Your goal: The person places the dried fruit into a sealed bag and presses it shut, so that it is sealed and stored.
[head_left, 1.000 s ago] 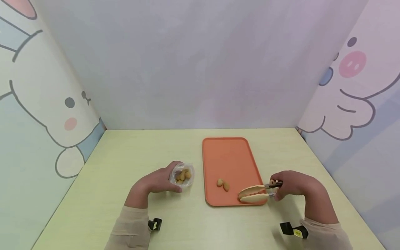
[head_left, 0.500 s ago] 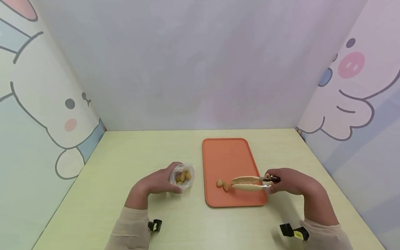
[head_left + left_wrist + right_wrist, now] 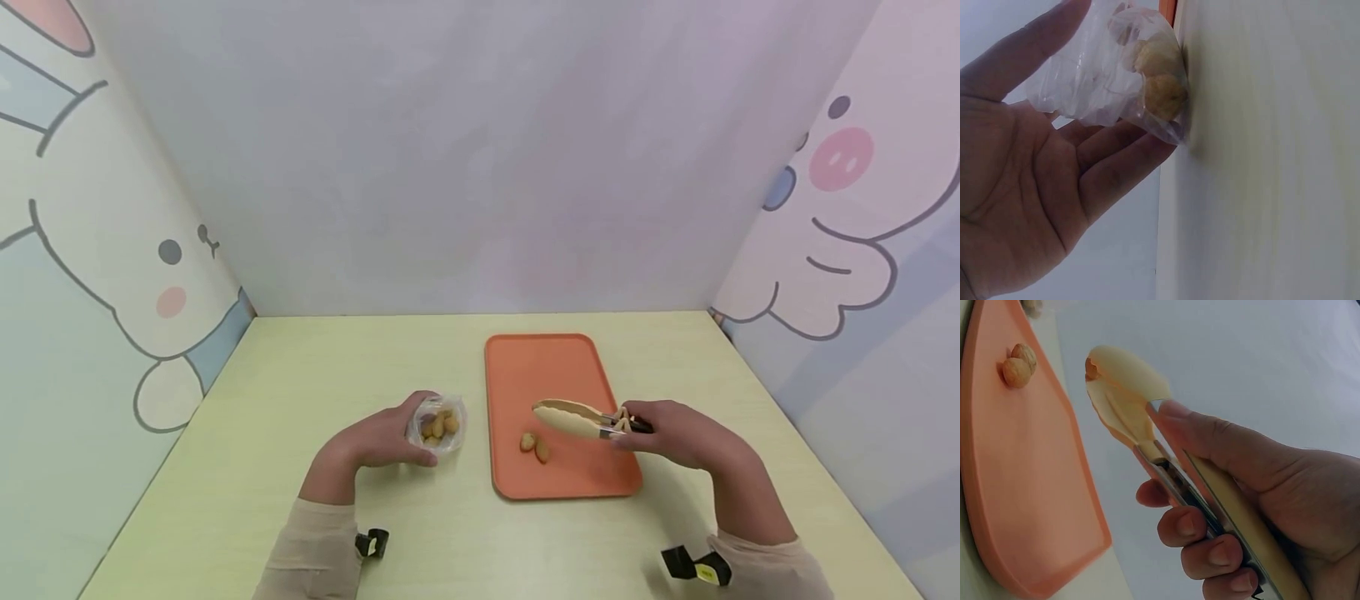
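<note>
In the head view, my left hand (image 3: 390,432) holds a clear plastic bag (image 3: 458,433) upright on the table, thumb and fingers on either side of its mouth. Several brown nuts (image 3: 1165,97) lie at the bottom of the bag. My right hand (image 3: 675,432) grips a pair of tongs (image 3: 567,419) with cream scalloped tips, held over the orange tray (image 3: 547,367). At the tongs' tips, the right wrist view shows a brown piece (image 3: 1090,369), apparently a nut, mostly hidden. Two nuts (image 3: 1017,372) touch each other on the tray, just below the tongs in the head view.
The pale wooden table (image 3: 337,358) meets a grey back wall (image 3: 480,158). Side walls with cartoon animals stand left and right. Between the bag and the tray's left rim lies a narrow strip of tabletop.
My right hand has lifted the tongs from the tray's near right corner and moved them left and away from me, above the two nuts. The left hand and bag have stayed put.
</note>
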A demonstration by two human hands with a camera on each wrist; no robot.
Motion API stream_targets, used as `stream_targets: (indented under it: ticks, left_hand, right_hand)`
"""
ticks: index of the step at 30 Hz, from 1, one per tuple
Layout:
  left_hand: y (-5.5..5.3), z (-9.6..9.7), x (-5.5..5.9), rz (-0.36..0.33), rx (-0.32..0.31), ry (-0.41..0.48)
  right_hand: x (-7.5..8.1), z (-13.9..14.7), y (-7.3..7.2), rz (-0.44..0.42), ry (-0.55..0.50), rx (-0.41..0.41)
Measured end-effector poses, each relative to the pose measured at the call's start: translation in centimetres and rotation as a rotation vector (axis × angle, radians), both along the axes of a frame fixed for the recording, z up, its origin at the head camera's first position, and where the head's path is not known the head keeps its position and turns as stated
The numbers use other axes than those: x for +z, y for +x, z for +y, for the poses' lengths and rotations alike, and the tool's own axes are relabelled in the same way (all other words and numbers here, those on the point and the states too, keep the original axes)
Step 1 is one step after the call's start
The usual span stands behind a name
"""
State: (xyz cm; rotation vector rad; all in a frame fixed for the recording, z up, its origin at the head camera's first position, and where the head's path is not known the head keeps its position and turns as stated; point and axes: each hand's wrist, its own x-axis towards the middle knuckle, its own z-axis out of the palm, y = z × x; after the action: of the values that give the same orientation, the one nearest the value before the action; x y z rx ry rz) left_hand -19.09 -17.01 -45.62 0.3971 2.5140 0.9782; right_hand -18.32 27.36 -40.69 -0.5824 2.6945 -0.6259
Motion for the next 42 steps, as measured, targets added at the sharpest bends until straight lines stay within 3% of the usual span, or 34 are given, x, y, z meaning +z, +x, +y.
stream_targets:
  ticks: [18, 24, 35, 42]
  left_hand:
    - [0.1, 0.2, 0.1, 0.011, -0.003, -0.008]
    - [0.1, 0.2, 0.0, 0.014, 0.0, -0.006]
    - [0.1, 0.2, 0.0, 0.006, 0.013, -0.004]
    - [0.2, 0.2, 0.1, 0.021, -0.01, 0.009]
  right_hand:
    - [-0.4, -3.9, 0.9, 0.064, -0.148, 0.008]
    - [-0.4, -5.7, 1.4, 0.148, -0.099, -0.037]
    - [-1.4, -9.3, 2.2, 0.398, -0.001, -0.067]
    - [-1.8, -11.1, 2.8, 0.462, 0.052, -0.079]
